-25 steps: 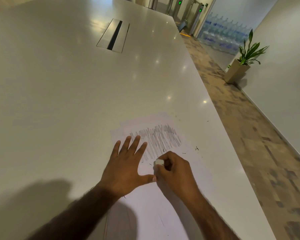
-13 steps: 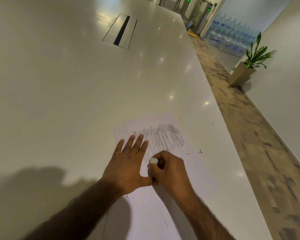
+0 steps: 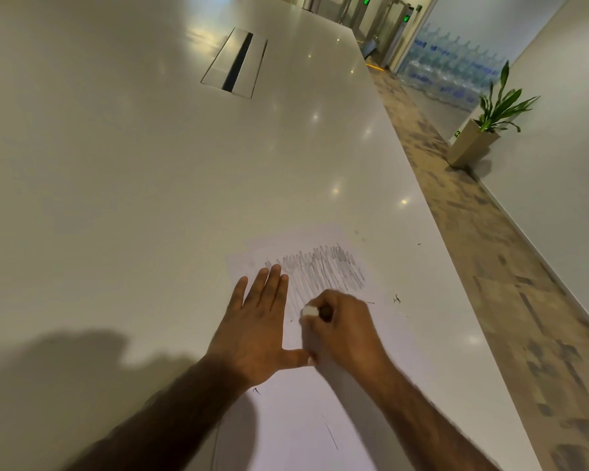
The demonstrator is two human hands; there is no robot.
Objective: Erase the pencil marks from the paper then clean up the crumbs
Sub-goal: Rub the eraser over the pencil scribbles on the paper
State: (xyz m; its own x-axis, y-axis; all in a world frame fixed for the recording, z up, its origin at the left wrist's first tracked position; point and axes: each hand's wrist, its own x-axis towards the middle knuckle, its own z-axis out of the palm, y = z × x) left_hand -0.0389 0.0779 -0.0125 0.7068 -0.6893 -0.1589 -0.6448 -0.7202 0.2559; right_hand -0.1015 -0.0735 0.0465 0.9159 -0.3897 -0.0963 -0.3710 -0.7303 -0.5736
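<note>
A white sheet of paper (image 3: pixel 306 419) lies on the long white table (image 3: pixel 123 185), near its right edge. A patch of grey pencil scribble (image 3: pixel 323 270) covers the sheet's far part. My left hand (image 3: pixel 262 321) lies flat on the paper with fingers straight, holding it down beside the scribble. My right hand (image 3: pixel 344 331) grips a small white eraser (image 3: pixel 309 311) and presses it on the paper at the scribble's near edge. Dark eraser crumbs (image 3: pixel 397 299) lie on the sheet to the right of my hands.
A recessed cable hatch (image 3: pixel 235 62) sits in the table far ahead. The table's right edge drops to a patterned floor (image 3: pixel 490 266). A potted plant (image 3: pixel 483 130) stands by the wall, with stacked water bottles (image 3: pixel 456 73) behind it.
My right hand with the eraser has shifted slightly left along the scribble's near edge, toward my left hand. The left hand stays flat on the paper.
</note>
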